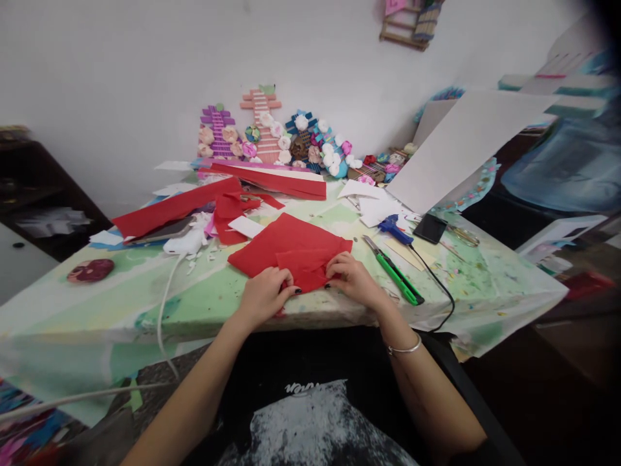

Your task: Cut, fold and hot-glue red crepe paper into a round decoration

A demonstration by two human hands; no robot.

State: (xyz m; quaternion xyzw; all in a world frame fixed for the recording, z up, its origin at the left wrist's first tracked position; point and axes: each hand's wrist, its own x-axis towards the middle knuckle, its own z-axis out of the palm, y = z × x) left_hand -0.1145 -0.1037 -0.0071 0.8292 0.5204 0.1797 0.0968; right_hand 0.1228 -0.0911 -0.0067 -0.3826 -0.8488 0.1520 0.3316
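Note:
A piece of red paper or felt (pixel 286 236) lies at the table's front edge, its near side folded up into a smaller flap. My left hand (pixel 272 288) pinches the near left part of this flap, thumb and fingers pressed together. On the right, my right hand (pixel 347 275) grips the crumpled near right edge of the same sheet with bent fingers. Close to my right hand lies a green utility knife (pixel 398 275) with its blade end pointing away from me. Beyond it rests a blue hot glue gun (pixel 395 228).
Red strips (pixel 179 204) and a white power strip (pixel 187 238) with a cable lie left. A black phone (pixel 430 228) and large white sheet (pixel 466 142) are on the right. Decorated stick crafts (pixel 262 123) lean on the wall. A dark red object (pixel 90 270) sits far left.

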